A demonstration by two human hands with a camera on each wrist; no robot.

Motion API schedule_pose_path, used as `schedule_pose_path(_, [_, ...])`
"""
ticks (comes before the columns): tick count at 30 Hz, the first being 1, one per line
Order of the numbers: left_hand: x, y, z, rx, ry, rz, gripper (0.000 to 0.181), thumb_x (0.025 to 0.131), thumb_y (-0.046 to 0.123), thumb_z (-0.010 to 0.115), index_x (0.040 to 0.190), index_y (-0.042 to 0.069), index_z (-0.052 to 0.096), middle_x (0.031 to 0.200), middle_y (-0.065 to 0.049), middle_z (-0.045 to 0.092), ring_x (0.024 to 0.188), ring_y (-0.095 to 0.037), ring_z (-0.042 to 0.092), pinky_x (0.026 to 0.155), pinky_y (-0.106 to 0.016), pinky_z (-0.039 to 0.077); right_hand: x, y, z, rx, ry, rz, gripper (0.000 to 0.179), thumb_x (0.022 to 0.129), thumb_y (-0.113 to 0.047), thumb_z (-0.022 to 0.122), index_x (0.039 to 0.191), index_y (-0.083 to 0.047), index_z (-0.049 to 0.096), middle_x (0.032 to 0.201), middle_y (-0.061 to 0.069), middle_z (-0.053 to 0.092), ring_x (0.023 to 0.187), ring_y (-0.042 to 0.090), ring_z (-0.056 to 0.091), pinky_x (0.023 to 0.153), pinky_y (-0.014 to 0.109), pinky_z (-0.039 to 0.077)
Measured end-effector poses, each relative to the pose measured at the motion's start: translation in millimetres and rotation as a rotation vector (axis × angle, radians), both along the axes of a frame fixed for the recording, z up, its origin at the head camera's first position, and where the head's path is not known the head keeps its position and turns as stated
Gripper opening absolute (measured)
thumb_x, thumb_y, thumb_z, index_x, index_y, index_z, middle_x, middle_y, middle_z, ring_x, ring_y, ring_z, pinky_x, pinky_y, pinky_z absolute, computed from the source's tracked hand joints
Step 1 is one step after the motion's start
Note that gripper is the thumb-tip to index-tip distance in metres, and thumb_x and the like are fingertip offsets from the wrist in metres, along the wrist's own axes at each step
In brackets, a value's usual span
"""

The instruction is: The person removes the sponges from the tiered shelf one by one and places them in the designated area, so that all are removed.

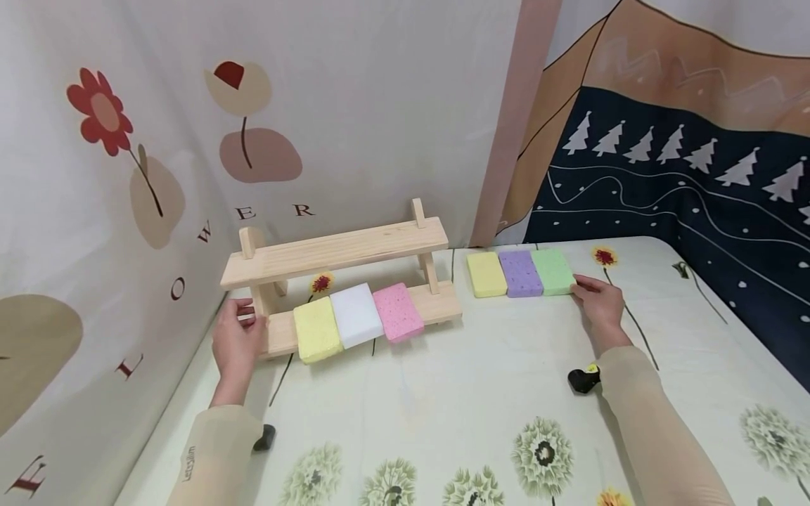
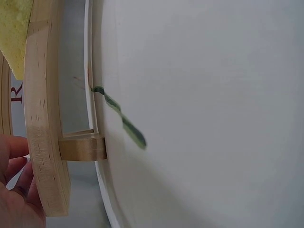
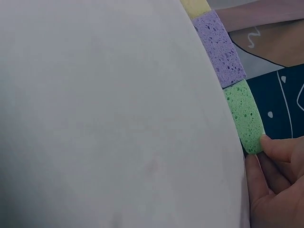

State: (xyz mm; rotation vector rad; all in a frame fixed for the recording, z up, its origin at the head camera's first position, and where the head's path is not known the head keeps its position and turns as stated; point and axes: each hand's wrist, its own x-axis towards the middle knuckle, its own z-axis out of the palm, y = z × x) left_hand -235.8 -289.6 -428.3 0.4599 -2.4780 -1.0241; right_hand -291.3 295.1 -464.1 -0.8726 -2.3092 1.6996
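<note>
A two-tier wooden shelf (image 1: 342,249) stands at the back left, and my left hand (image 1: 237,344) grips the left end of its lower board (image 2: 45,118). Lying tilted along that board, their front edges overhanging it, are a yellow sponge (image 1: 318,329), a white sponge (image 1: 357,315) and a pink sponge (image 1: 398,313). To the right of the shelf, a second yellow sponge (image 1: 486,275), a purple sponge (image 3: 220,50) and a green sponge (image 1: 553,272) lie side by side on the table. With thumb and fingers, my right hand (image 1: 599,309) pinches the green sponge (image 3: 243,116) at its right end.
A pale flower-printed cloth covers the table (image 1: 443,393). Behind the shelf hangs a light printed curtain (image 1: 380,105); a dark curtain with white trees (image 1: 671,190) borders the right side. Dark wrist devices (image 1: 583,380) sit at the sleeve cuffs.
</note>
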Motion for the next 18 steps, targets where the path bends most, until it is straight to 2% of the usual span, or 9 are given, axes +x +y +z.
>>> schedule_pose_path(2, [0.0,0.3,-0.2,0.001,-0.001,0.001,0.041,0.093,0.003,0.061,0.133,0.001,0.051,0.129,-0.023,0.061,0.115,-0.041,0.064,0.098,-0.054,0.049,1.1,-1.0,1.3,0.036,-0.007,0.006,0.038,0.099,-0.014,0.06,0.137,-0.011,0.06,0.143,0.011,0.058,0.117,0.01,0.059,0.095,0.015,0.053])
schedule_pose_path(7, [0.7,-0.3,-1.0,-0.006,-0.004,0.005,0.041,0.094,0.004,0.06,0.133,0.001,0.051,0.13,-0.024,0.061,0.115,-0.042,0.063,0.098,-0.055,0.049,2.2,-3.8,3.5,0.112,-0.003,0.026,0.037,0.1,-0.016,0.059,0.136,-0.009,0.061,0.141,0.012,0.06,0.13,0.021,0.056,0.099,0.02,0.053])
schedule_pose_path(10, [1.3,-0.9,-0.8,-0.009,-0.004,0.005,0.041,0.093,0.004,0.06,0.133,0.001,0.05,0.13,-0.024,0.061,0.115,-0.042,0.063,0.098,-0.056,0.049,2.3,-4.1,3.0,0.144,0.012,0.042,0.036,0.1,-0.016,0.059,0.135,-0.007,0.061,0.14,0.014,0.061,0.132,0.025,0.055,0.105,0.029,0.051])
schedule_pose_path(14, [1.4,-1.3,-0.4,-0.01,0.0,0.008,0.041,0.093,0.004,0.06,0.133,0.002,0.051,0.13,-0.023,0.061,0.115,-0.041,0.064,0.098,-0.055,0.049,3.2,-2.2,1.5,0.179,0.018,0.064,0.037,0.1,-0.017,0.059,0.135,-0.007,0.061,0.14,0.016,0.061,0.133,0.03,0.053,0.113,0.042,0.043])
schedule_pose_path(18, [0.2,0.1,-0.8,-0.006,-0.003,0.004,0.04,0.093,0.004,0.061,0.132,0.002,0.051,0.129,-0.023,0.061,0.115,-0.041,0.064,0.098,-0.055,0.049,5.6,1.4,0.3,0.175,0.009,0.067,0.038,0.101,-0.02,0.058,0.136,-0.007,0.06,0.141,0.017,0.059,0.133,0.03,0.052,0.115,0.044,0.04])
